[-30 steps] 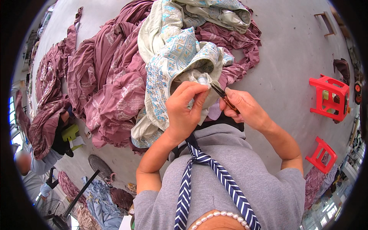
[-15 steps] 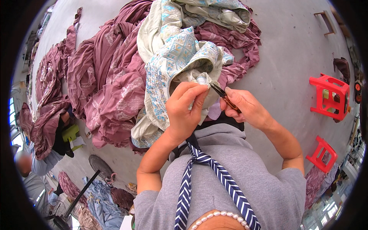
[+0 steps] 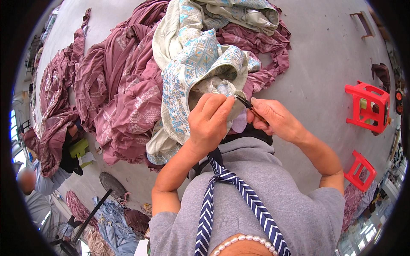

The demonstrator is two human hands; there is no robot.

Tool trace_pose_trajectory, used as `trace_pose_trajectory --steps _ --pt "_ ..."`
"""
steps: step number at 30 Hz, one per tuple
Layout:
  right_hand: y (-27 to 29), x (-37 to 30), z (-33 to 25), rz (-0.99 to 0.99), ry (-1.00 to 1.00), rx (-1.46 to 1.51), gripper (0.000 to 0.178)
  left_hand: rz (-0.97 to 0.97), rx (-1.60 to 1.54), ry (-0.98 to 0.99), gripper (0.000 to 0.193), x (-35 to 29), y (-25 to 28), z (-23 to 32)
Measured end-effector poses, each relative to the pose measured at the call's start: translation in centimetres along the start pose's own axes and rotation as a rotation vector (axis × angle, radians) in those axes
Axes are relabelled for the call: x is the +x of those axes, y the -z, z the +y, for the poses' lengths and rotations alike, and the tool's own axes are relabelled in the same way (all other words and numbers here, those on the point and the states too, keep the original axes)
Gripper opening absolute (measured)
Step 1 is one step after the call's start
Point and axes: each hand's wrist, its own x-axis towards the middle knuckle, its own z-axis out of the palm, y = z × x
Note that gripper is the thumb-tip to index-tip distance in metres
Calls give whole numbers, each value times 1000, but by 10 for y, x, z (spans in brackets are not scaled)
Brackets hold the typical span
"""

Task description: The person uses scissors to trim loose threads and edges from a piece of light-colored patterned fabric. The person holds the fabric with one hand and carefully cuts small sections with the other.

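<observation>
A pale cream cloth with a blue floral pattern (image 3: 181, 83) lies bunched in front of me, one part folded open like a pouch. My left hand (image 3: 208, 121) pinches a gathered edge of it, thumb and fingers closed together. In my right hand (image 3: 276, 120) is a pair of thread snips (image 3: 244, 102) with dark blades. Their tips point left and touch or nearly touch the cloth edge beside my left fingertips. Whether the blades are closed on a thread is too small to tell.
Mauve patterned cloth (image 3: 128, 81) is heaped left of and behind the pale cloth. Two red plastic stools (image 3: 368, 106) stand at the right. Another person's sleeve (image 3: 49, 177) shows at the left, near a green stool (image 3: 79, 149). A fan (image 3: 68, 239) and blue cloth (image 3: 113, 226) are at lower left.
My left fingers have shifted slightly along the cloth edge, and more of the gathered edge shows above them. My right elbow has moved a little outward. The snips stay at nearly the same spot.
</observation>
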Motion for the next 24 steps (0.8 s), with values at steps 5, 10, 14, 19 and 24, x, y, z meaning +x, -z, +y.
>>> trace_pose_trajectory --steps 5,10,14,19,24 --pt "-4 1 0 10 58 2 44 -22 -164 139 20 -2 3 -3" --pt "1 1 0 -53 33 -16 47 17 -595 539 9 -4 5 -3" --pt "3 -3 -5 191 322 -433 39 42 -686 649 8 -4 7 -4" --pt "-8 17 -16 410 472 -635 21 -39 -518 492 8 -3 5 2" --pt "-12 29 -7 373 571 -688 10 -138 -467 570 10 0 8 4"
